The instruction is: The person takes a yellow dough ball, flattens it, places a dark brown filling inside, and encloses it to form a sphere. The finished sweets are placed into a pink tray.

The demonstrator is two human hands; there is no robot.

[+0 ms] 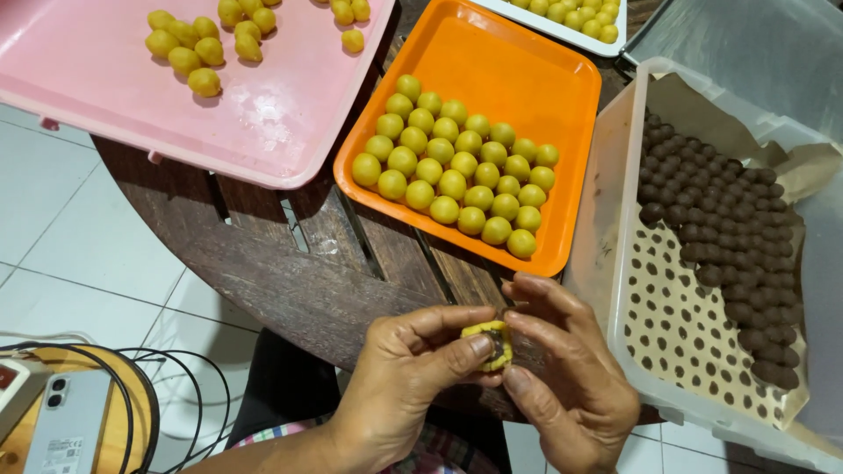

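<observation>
Yellow dough piece (490,341): pinched between both your hands, low in the view at the near edge of the desk; a dark centre shows inside it, so the dough appears to be partly wrapped round a brown filling.
Left hand (411,373): closed on the dough piece, thumb pressed against its side, fingers curled beneath; this reads as the supporting grip.
Right hand (562,369): closed on the same piece from the other side, fingertips on its top and edge, seemingly shaping it.
Desk (290,272): round, dark slatted wood; carries all trays within your reach.
Orange tray (518,70): just beyond your hands, set at an angle; holds smooth yellow balls (457,167) packed in tidy rows at its near half, far half bare.
Clear plastic box (615,290): to your right, lined with dotted paper (676,325); holds small brown balls (720,219) massed along its far and right side, close at hand for picking.
Pink tray (105,96): far left, overhanging the desk edge; holds a loose cluster of yellow teardrop-shaped pieces (211,39).
White tray (562,31): top edge of view, more yellow balls, mostly cut off.
Phone (66,421): lower left on a small wooden stand, black cables (167,386) looping beside it.
Floor (70,228): pale tiles.
</observation>
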